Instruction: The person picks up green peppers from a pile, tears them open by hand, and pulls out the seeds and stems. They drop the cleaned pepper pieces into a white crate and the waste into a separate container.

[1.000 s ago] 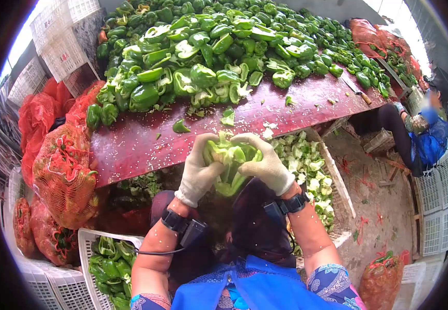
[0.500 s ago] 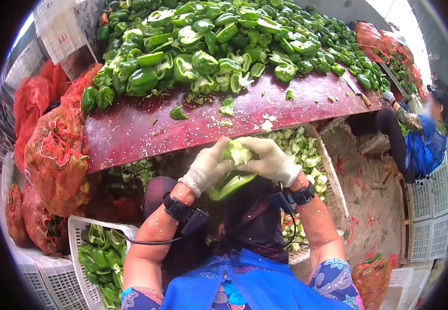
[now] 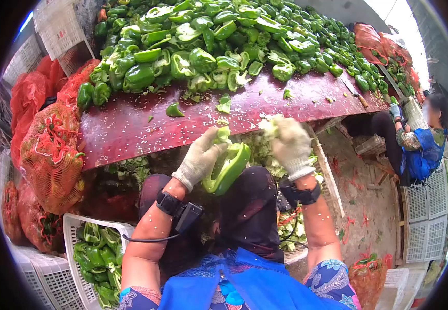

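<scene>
Fingers of my gloved left hand [image 3: 203, 155] are wrapped round an opened green pepper [image 3: 232, 168], held over my lap with its hollow inside showing. To its right, my gloved right hand [image 3: 291, 144] is raised and blurred, closed on a pale pepper core [image 3: 269, 127] at its fingertips. Both hands are near the front edge of the red table [image 3: 126, 132], which is dotted with seeds. Whole and cut green peppers [image 3: 203, 59] are heaped at its back. Small green scraps [image 3: 174, 109] lie in front of the heap.
A white crate [image 3: 72, 232] of peppers stands at lower left, below red mesh sacks [image 3: 53, 155]. Pale cores [image 3: 291, 222] fill a container beneath the table at right. A knife [image 3: 361, 97] rests on the table. Another person [image 3: 422, 144] sits at far right.
My hands have moved apart. The right one has gone right and up with the pale core, while the left keeps the pepper, now turned more upright. The other person's hand has shifted slightly.
</scene>
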Tool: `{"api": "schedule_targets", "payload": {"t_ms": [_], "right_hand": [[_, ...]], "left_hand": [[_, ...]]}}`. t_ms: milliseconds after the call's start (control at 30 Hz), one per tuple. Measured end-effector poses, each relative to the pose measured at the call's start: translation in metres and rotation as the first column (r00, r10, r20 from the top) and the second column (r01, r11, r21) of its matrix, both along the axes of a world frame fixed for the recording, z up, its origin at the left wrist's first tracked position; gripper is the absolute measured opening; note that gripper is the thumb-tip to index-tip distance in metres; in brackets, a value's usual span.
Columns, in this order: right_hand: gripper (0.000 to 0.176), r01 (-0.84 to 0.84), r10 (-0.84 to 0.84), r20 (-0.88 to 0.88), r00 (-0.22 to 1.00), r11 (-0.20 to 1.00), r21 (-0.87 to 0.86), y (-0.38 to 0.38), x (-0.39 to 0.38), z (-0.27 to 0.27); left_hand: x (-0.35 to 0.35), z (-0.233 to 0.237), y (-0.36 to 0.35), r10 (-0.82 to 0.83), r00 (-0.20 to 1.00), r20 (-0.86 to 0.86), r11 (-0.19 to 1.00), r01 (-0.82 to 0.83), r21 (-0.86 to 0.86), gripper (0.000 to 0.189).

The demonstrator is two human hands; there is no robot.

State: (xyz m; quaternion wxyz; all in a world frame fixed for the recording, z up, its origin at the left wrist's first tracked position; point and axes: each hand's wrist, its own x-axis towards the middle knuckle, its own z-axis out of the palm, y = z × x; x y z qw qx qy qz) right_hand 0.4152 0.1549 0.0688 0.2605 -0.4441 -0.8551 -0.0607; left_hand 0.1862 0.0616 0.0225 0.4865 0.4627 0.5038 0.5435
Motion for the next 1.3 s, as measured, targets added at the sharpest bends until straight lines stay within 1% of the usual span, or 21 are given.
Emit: {"api": "schedule_targets", "payload": {"t_ms": [33, 67, 100, 167, 200, 233, 267, 300, 367, 400, 467, 567, 633, 833, 967, 1000, 1100, 1133, 1167, 1233, 1300], "right_hand": [[0.053, 0.165, -0.168, 0.163, 0.972, 0.986, 0.037, 0.006, 0.009, 0.003], [0.062, 0.233, -0.277, 0.259, 0.925, 0.954, 0.188, 0.003, 0.021, 0.009], [0.072, 0.317, -0.324, 0.236, 0.916, 0.946, 0.071, 0.001, 0.025, 0.011], [0.084, -0.019, 0.000, -0.168, 0.986, 0.994, -0.108, -0.009, 0.029, 0.013], [0.088, -0.178, -0.043, -0.411, 0.910, 0.857, -0.484, -0.025, 0.017, 0.026], [0.092, -0.398, -0.192, -0.591, 0.784, 0.575, -0.715, -0.042, -0.002, 0.035], [0.086, -0.438, -0.124, -0.564, 0.817, 0.503, -0.745, -0.044, -0.009, 0.014], [0.078, -0.442, -0.191, -0.508, 0.840, 0.304, -0.844, -0.055, -0.021, 0.028], [0.066, -0.557, -0.280, -0.673, 0.685, 0.394, -0.731, -0.055, -0.033, 0.008], [0.060, -0.517, -0.214, -0.679, 0.702, 0.502, -0.693, -0.052, -0.035, 0.002], [0.051, -0.433, -0.085, -0.664, 0.742, 0.696, -0.573, -0.047, -0.039, -0.008], [0.047, -0.340, 0.187, -0.495, 0.849, 0.910, -0.239, -0.034, -0.045, -0.007], [0.036, -0.365, 0.121, -0.442, 0.889, 0.770, -0.523, -0.020, -0.045, -0.005], [0.028, -0.376, 0.056, -0.549, 0.834, 0.786, -0.491, -0.022, -0.048, -0.016], [0.029, -0.362, 0.029, -0.566, 0.824, 0.797, -0.484, -0.030, -0.048, -0.008], [0.030, -0.353, 0.021, -0.570, 0.821, 0.804, -0.478, -0.033, -0.048, -0.005], [0.034, -0.312, -0.325, -0.585, 0.743, 0.605, -0.733, -0.041, -0.041, -0.001], [0.035, -0.276, -0.194, -0.623, 0.758, 0.769, -0.576, -0.034, -0.037, -0.028], [0.032, -0.232, 0.041, -0.578, 0.815, 0.937, -0.260, -0.020, -0.028, -0.049], [0.031, -0.063, -0.047, -0.581, 0.812, 0.984, -0.167, -0.027, -0.020, -0.019], [0.028, 0.157, 0.003, -0.445, 0.896, 0.934, 0.322, -0.017, -0.005, -0.003]], "left_hand": [[0.000, 0.005, 0.000, 0.009, 0.998, 0.056, 1.000, -0.010, 0.021, 0.035], [0.000, 0.009, -0.001, 0.048, 0.995, -0.091, 0.998, -0.044, 0.050, 0.037], [0.000, 0.011, -0.003, 0.089, 0.968, -0.233, 0.994, -0.072, 0.082, 0.040], [0.006, 0.008, 0.000, 0.229, 0.867, -0.443, 0.960, -0.127, 0.249, 0.044], [0.012, 0.002, 0.002, 0.321, 0.801, -0.505, 0.919, -0.134, 0.372, 0.046], [0.018, 0.000, 0.004, 0.415, 0.725, -0.550, 0.863, -0.122, 0.490, 0.048], [0.022, 0.008, 0.002, 0.394, 0.755, -0.525, 0.871, -0.125, 0.474, 0.046], [0.023, 0.013, 0.002, 0.386, 0.807, -0.446, 0.875, -0.168, 0.454, 0.045], [0.024, 0.019, 0.001, 0.380, 0.884, -0.273, 0.880, -0.255, 0.401, 0.043], [0.024, 0.020, 0.003, 0.431, 0.871, -0.235, 0.857, -0.314, 0.408, 0.037], [0.017, 0.020, 0.002, 0.322, 0.921, -0.220, 0.914, -0.242, 0.327, 0.034], [0.012, 0.007, 0.002, 0.204, 0.957, -0.205, 0.950, -0.142, 0.279, 0.030], [0.012, 0.009, -0.001, 0.181, 0.945, -0.271, 0.956, -0.105, 0.274, 0.029], [0.001, 0.019, 0.002, 0.267, 0.957, 0.115, 0.949, -0.282, 0.142, 0.023], [-0.003, 0.014, 0.003, 0.323, 0.920, 0.223, 0.940, -0.339, 0.037, 0.028], [-0.006, 0.005, 0.007, 0.371, 0.918, 0.139, 0.926, -0.376, 0.017, 0.025], [-0.038, 0.009, 0.013, 0.441, 0.630, 0.639, 0.887, -0.415, -0.203, 0.022], [-0.041, 0.011, 0.014, 0.514, 0.634, 0.578, 0.849, -0.473, -0.236, 0.024], [-0.045, 0.013, 0.013, 0.503, 0.594, 0.627, 0.844, -0.493, -0.211, 0.024], [-0.057, 0.019, 0.009, 0.475, 0.523, 0.707, 0.831, -0.530, -0.167, 0.023], [-0.061, 0.025, 0.010, 0.645, 0.675, 0.359, 0.670, -0.725, 0.159, 0.020]]}}
